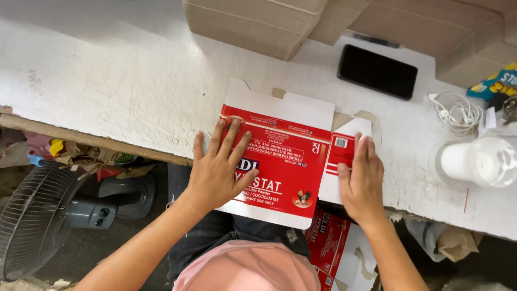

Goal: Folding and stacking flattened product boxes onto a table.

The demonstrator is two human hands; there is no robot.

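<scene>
A flat red and white carton blank [288,156] lies unfolded on the white table [124,86] at its near edge, printed side up. My left hand [219,170] rests palm down on its left red panel, fingers spread. My right hand [361,180] presses flat on the narrow right side panel, fingers together. Neither hand grips anything.
A black phone [377,71] lies behind the carton, beside stacked brown cardboard boxes [258,21]. White earphones [458,113] and a white plastic jar [476,161] sit at the right. More red carton blanks [328,242] lie by my lap. A grey floor fan [37,215] stands at the left.
</scene>
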